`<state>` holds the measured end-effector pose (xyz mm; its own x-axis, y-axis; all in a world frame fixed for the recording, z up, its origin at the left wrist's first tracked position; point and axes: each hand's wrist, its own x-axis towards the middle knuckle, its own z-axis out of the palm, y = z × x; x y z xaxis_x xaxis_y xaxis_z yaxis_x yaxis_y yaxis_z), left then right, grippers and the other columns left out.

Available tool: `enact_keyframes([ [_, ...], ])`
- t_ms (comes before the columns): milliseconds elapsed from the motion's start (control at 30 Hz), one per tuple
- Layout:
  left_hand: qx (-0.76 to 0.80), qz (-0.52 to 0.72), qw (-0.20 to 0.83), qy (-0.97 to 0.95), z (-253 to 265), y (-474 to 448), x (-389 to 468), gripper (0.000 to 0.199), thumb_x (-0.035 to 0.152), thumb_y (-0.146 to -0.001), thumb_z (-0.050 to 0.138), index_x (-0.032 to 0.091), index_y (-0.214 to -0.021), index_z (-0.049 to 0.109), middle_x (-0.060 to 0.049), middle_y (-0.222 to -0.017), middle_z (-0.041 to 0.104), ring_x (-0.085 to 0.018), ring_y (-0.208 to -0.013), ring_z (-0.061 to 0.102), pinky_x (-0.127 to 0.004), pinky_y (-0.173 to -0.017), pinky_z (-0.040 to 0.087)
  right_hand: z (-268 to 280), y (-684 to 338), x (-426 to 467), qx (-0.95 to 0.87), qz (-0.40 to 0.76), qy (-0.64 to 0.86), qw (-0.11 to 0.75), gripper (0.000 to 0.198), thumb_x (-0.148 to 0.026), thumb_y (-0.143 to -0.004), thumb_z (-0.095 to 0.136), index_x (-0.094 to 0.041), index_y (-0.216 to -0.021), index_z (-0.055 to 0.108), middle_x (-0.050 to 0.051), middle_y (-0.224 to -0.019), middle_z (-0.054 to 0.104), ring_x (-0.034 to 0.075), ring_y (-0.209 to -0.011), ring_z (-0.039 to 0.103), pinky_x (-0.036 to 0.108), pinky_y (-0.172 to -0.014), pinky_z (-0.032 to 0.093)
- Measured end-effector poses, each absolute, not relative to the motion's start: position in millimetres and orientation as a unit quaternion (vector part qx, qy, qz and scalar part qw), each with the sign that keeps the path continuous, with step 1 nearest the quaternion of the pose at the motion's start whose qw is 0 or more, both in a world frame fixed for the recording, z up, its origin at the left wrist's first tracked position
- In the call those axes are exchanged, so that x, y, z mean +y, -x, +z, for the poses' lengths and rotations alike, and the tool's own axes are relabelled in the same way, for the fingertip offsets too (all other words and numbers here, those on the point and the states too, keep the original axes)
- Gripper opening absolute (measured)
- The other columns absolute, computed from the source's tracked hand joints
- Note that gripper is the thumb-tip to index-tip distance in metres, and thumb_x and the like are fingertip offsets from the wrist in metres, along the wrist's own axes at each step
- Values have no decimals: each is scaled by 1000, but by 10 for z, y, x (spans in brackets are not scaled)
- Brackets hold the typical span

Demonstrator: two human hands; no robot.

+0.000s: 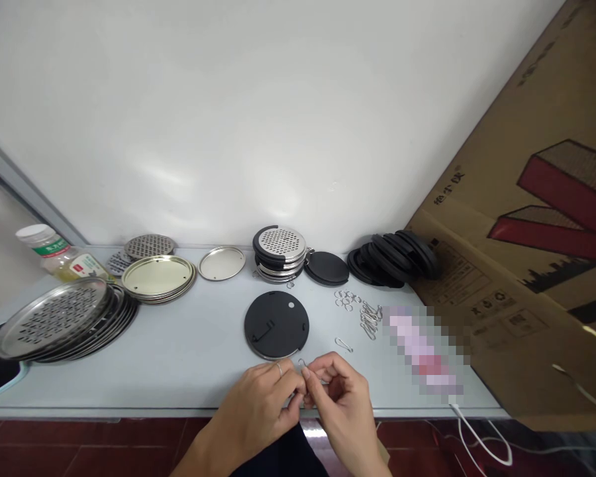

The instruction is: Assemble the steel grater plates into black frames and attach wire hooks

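Near the table's front edge, my left hand (pixel 258 412) and my right hand (pixel 345 405) meet, fingertips pinched together around a small metal ring (pixel 301 362). Only the ring's upper arc shows above the right thumb; the fingers cover the rest. Just beyond them lies a round black disc (pixel 277 324) with slots, a hole and a thin metal edge beneath. One wire snap hook (pixel 344 344) lies apart to the right. Behind it are several loose metal rings (pixel 344 299) and a small pile of wire snap hooks (pixel 370 320).
At left stand stacked perforated metal discs (pixel 54 318), shallow metal lids (pixel 157 275) and a plastic jar (pixel 62 252). Along the wall are a lid (pixel 222 263), stacked assembled discs (pixel 281 246) and black covers (pixel 395 258). A cardboard box (pixel 516 278) bounds the right; a white cable (pixel 481 444) hangs there.
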<state>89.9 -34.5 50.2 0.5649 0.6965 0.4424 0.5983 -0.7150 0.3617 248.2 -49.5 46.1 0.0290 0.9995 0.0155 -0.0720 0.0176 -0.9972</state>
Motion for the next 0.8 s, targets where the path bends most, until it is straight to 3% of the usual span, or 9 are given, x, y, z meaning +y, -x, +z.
enact_keyframes([
  [333, 346, 313, 67, -882, 464, -885, -338, 12, 9, -86, 51, 21, -84, 50, 0, -74, 60, -16, -64, 58, -27, -59, 47, 478, -2477, -478, -470, 507, 487, 534, 28, -41, -83, 74, -19, -73, 61, 0, -60, 60, 13, -55, 55, 22, -51, 46],
  [633, 339, 328, 95, -876, 439, -872, -355, 12, 10, -88, 51, 22, -85, 50, 1, -74, 61, -14, -63, 58, -26, -61, 47, 498, -2469, -452, -401, 583, 461, 535, 33, -44, -78, 78, -18, -72, 58, -3, -55, 58, 10, -45, 55, 21, -44, 46],
  [800, 332, 308, 103, -886, 429, -855, -356, 9, 12, -89, 52, 21, -87, 53, -1, -77, 62, -15, -66, 59, -27, -62, 48, 392, -2510, -422, -377, 621, 426, 539, 29, -39, -82, 76, -18, -76, 57, -3, -56, 62, 7, -40, 54, 18, -42, 42],
])
